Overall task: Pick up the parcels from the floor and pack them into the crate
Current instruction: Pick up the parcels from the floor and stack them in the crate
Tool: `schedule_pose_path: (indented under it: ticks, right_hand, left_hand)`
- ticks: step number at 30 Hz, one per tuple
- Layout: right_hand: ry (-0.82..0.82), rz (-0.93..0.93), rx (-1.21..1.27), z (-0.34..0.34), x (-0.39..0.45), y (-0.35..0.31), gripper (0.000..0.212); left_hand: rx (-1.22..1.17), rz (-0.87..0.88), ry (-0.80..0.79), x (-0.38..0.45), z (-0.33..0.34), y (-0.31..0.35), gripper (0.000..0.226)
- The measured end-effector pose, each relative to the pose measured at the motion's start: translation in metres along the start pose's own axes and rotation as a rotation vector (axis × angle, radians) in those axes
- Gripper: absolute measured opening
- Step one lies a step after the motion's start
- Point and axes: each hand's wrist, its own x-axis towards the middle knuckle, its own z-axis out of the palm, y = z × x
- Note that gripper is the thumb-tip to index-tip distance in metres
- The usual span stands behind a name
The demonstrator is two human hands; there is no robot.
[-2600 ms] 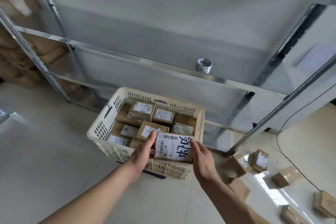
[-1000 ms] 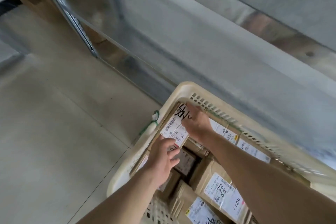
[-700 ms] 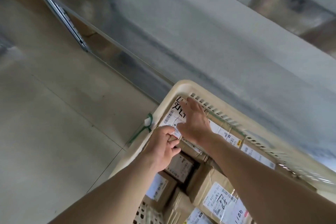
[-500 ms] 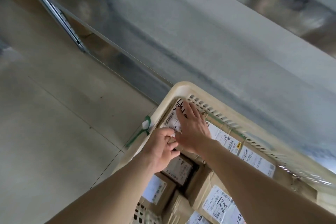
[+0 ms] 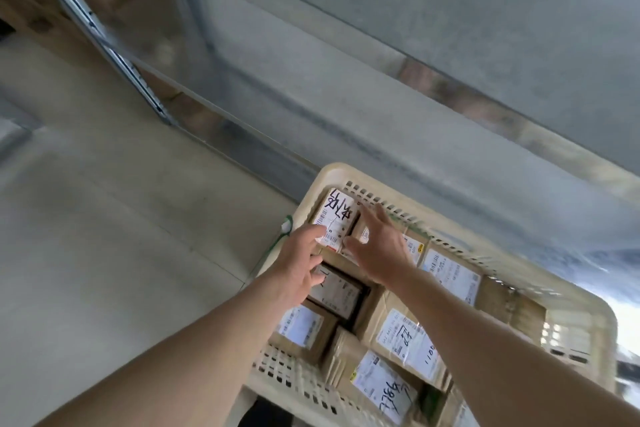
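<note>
above pale floor (image 5: 104, 253), both hands spread over the crate (image 5: 332, 173): left hand (image 5: 298, 270) fingertips touch the parcel (image 5: 334, 220); right hand (image 5: 381, 246) hovers flat, empty.

Soft, even daylight fills the scene, and the brightest spot is a blown-out glare at the right edge beside the crate (image 5: 571, 329), where its rim washes pale. Shadows are faint, deepest in the gaps between the parcels. The metal shelving (image 5: 114, 45) and the far wall smear with motion blur, and straight lines bow from wide-angle distortion toward the edges.
</note>
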Motion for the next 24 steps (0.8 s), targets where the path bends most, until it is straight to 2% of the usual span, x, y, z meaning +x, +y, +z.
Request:
schedule_pose_path:
  ticks: [4, 12, 14, 16, 18, 22, 24]
  right_hand:
    - [0.082, 0.098, 0.25, -0.022, -0.06, -0.009, 0.074]
    - [0.259, 0.173, 0.613, -0.069, -0.175, -0.01, 0.107]
    - [0.309, 0.173, 0.66, -0.08, -0.203, -0.005, 0.101]
    - [0.363, 0.175, 0.698, -0.094, -0.234, 0.002, 0.08]
    - [0.412, 0.184, 0.716, -0.103, -0.263, 0.016, 0.069]
    - [0.516, 0.202, 0.76, -0.116, -0.327, 0.047, 0.072]
    - [0.588, 0.199, 0.776, -0.122, -0.361, 0.061, 0.077]
  left_hand:
    - [0.169, 0.065, 0.0, -0.057, 0.004, 0.011, 0.041]
    - [0.455, 0.197, -0.088, -0.153, 0.03, 0.018, 0.067]
    - [0.514, 0.234, -0.113, -0.176, 0.042, 0.016, 0.064]
    - [0.568, 0.271, -0.156, -0.198, 0.057, 0.012, 0.044]
    - [0.605, 0.321, -0.19, -0.219, 0.071, 0.005, 0.034]
    - [0.72, 0.411, -0.249, -0.259, 0.101, -0.016, 0.064]
    - [0.773, 0.453, -0.284, -0.277, 0.116, -0.03, 0.065]
